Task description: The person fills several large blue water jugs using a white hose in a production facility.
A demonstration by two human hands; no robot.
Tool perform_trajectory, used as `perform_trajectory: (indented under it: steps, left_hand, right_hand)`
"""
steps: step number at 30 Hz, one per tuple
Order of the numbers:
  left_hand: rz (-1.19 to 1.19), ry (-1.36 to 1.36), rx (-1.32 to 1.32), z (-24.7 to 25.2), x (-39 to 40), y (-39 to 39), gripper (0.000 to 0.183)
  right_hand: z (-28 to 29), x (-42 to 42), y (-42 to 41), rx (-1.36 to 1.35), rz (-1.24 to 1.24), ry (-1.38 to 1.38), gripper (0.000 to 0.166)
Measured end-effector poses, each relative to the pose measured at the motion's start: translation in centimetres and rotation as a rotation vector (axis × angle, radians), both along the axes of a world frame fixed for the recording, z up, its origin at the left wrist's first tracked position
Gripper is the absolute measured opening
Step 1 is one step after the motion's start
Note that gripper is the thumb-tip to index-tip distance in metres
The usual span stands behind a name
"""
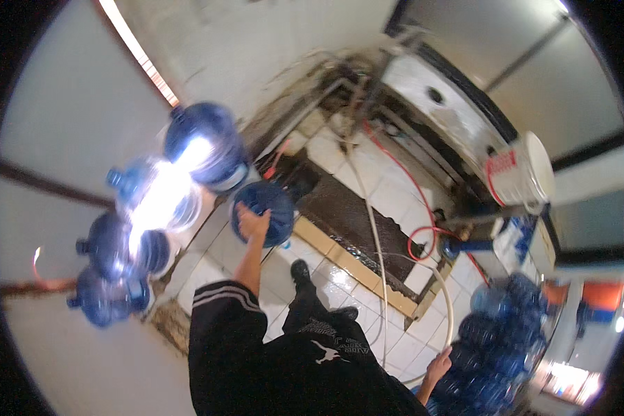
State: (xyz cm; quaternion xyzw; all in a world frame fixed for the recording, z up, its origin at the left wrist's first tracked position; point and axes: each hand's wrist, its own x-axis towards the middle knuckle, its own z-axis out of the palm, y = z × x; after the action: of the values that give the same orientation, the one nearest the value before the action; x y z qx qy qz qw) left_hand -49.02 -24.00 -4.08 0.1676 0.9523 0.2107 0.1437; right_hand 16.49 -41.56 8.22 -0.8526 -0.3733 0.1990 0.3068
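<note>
My left hand is on the upturned end of a blue plastic water jug at the edge of the tiled floor, left of the drain pit. My right hand, low on the right, is closed around a pale hose that loops over the tiles. Left of the held jug, several more large water jugs lie in a row: a dark blue one, a clear one with a blue cap, and blue ones farther down. Bright glare covers part of them.
A sunken wet drain pit with a yellowish tile edge lies ahead. A red hose curls beyond it. A white bucket stands at the right, above a heap of blue jugs. Metal framing runs along the wall.
</note>
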Motion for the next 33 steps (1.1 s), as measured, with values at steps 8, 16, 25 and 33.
perform_trajectory:
  steps: [8, 16, 25, 33]
  left_hand:
    - [0.178, -0.340, 0.399, -23.0, 3.4, -4.8, 0.068]
    - [-0.394, -0.804, -0.108, -11.0, 39.6, -1.3, 0.036]
    - [-1.198, -0.905, -0.232, -5.6, 63.3, -5.2, 0.027]
    - [-1.229, -0.898, -0.227, -5.9, 69.9, -5.0, 0.021]
  right_hand:
    - [0.6, 0.9, -5.0, 0.063, -0.136, 0.005, 0.056]
    - [0.5, 4.4, -21.6, 0.125, -0.625, 0.014, 0.056]
    - [-3.8, 11.3, -33.1, 0.259, -1.162, -0.022, 0.058]
    - [0.5, 25.2, -36.2, 0.498, -1.451, -0.120, 0.060]
